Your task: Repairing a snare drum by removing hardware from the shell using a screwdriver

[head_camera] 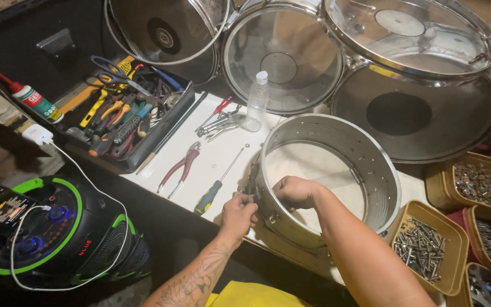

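White workbench [223, 162]: tan tubs [427, 250] hold screws [421, 249]; black tray [143, 136], tools [117, 116].

Two hands are at work: the left hand [238, 213] and the right hand [295, 192], their fingers [249, 200] closed on the near wall of one bare metal drum shell [370, 165]. Beyond the fingers stand four finished drums [282, 59]. Left of the fingers lie one screwdriver [216, 185], one pair of red-handled pliers [180, 167], one small clear bottle [257, 102] and one tray of hand tools [126, 116], too crowded to count. Farther left are one glue bottle [29, 98], one white charger [37, 135] and one green-trimmed speaker [58, 233]. Right of the fingers sit at least four tubs of screws and hardware [427, 247].
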